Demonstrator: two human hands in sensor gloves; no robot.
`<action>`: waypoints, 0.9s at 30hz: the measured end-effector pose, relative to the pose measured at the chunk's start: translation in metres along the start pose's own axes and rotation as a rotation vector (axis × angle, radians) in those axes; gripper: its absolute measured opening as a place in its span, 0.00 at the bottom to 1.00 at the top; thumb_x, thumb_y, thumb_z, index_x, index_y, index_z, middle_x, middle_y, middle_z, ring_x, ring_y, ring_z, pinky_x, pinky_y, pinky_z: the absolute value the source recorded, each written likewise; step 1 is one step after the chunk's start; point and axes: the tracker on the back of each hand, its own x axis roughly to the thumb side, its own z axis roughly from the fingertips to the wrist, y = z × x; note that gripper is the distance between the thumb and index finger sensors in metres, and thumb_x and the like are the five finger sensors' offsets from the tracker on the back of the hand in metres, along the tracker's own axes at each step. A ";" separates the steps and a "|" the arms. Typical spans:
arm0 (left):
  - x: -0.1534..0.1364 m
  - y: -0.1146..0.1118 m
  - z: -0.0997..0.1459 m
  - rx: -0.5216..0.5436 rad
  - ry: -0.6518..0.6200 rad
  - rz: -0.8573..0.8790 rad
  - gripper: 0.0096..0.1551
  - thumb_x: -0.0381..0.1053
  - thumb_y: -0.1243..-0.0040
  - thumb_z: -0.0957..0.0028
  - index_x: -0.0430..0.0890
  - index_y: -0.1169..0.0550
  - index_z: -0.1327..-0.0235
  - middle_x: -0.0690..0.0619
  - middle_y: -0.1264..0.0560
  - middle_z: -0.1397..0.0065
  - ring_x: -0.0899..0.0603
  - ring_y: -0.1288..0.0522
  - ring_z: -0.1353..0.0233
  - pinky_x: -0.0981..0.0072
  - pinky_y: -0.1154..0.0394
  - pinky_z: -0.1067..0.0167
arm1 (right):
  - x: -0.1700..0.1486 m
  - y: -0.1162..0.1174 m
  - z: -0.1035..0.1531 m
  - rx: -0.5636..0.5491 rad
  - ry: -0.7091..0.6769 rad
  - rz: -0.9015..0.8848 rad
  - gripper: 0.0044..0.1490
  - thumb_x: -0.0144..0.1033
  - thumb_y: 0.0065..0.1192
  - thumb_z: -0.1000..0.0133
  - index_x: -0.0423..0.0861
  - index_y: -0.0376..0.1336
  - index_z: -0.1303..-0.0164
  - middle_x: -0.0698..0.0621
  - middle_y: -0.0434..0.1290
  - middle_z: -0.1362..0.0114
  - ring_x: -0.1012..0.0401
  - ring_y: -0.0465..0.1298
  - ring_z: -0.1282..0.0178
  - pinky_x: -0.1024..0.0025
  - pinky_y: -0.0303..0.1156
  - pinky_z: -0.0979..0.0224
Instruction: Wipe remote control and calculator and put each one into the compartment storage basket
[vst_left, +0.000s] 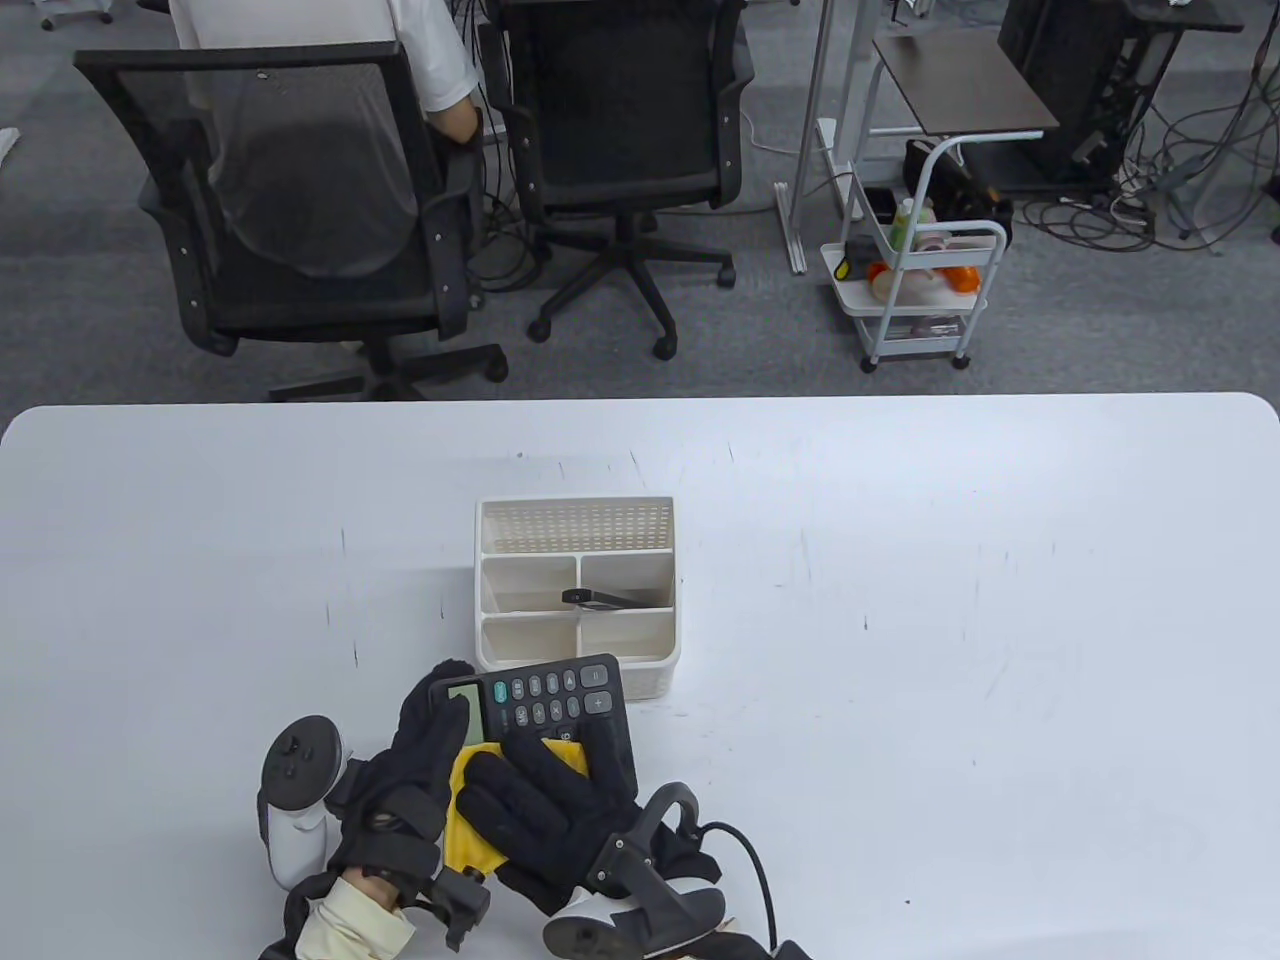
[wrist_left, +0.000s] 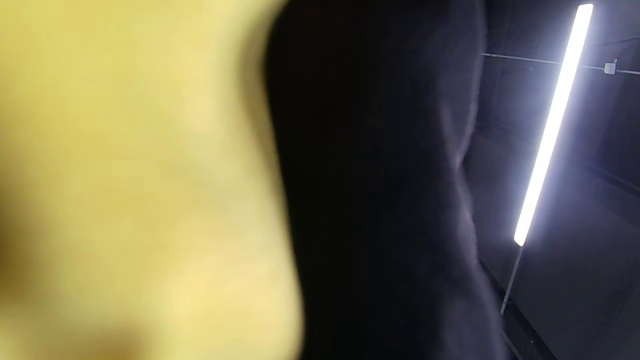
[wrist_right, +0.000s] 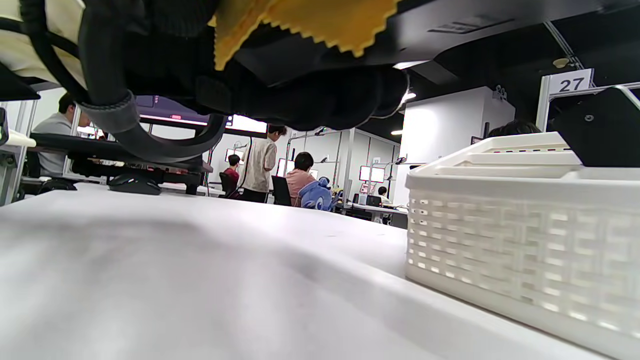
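Note:
A black calculator (vst_left: 545, 700) is held just above the table, in front of the white compartment basket (vst_left: 660, 600). My left hand (vst_left: 425, 750) grips its left end, thumb lying by the display. A yellow cloth (vst_left: 468, 835) lies over the calculator's near half, and my right hand (vst_left: 545, 790) presses on it with fingers spread flat. A black remote control (vst_left: 605, 598) lies in the basket's middle right compartment. In the right wrist view the cloth's zigzag edge (wrist_right: 310, 22) hangs under the calculator (wrist_right: 450, 25), next to the basket (wrist_right: 520, 240). The left wrist view shows only blurred cloth (wrist_left: 125, 175) and glove.
The basket's other compartments hold nothing that shows. White table (vst_left: 1000, 650) spreads to both sides. Beyond the far edge stand two office chairs (vst_left: 620, 150), one with a seated person, and a small white cart (vst_left: 920, 290).

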 end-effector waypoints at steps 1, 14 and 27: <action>0.000 0.000 0.000 -0.001 -0.002 0.001 0.32 0.59 0.62 0.34 0.51 0.49 0.20 0.42 0.30 0.26 0.36 0.16 0.38 0.51 0.16 0.46 | -0.001 0.000 -0.001 0.004 0.009 -0.001 0.39 0.47 0.46 0.34 0.47 0.45 0.14 0.46 0.47 0.09 0.44 0.42 0.12 0.23 0.38 0.30; 0.003 -0.010 -0.004 -0.094 -0.026 -0.064 0.34 0.62 0.67 0.36 0.52 0.48 0.18 0.41 0.30 0.25 0.34 0.17 0.38 0.49 0.17 0.46 | -0.021 -0.005 -0.009 0.003 0.191 -0.009 0.39 0.48 0.45 0.34 0.48 0.44 0.13 0.47 0.45 0.08 0.43 0.40 0.12 0.23 0.37 0.29; 0.004 -0.016 -0.006 -0.121 0.012 -0.124 0.36 0.53 0.48 0.36 0.51 0.48 0.21 0.41 0.29 0.27 0.35 0.16 0.39 0.49 0.16 0.48 | -0.067 -0.009 0.008 -0.064 0.488 -0.199 0.40 0.47 0.45 0.33 0.43 0.47 0.13 0.41 0.52 0.10 0.41 0.47 0.13 0.23 0.40 0.30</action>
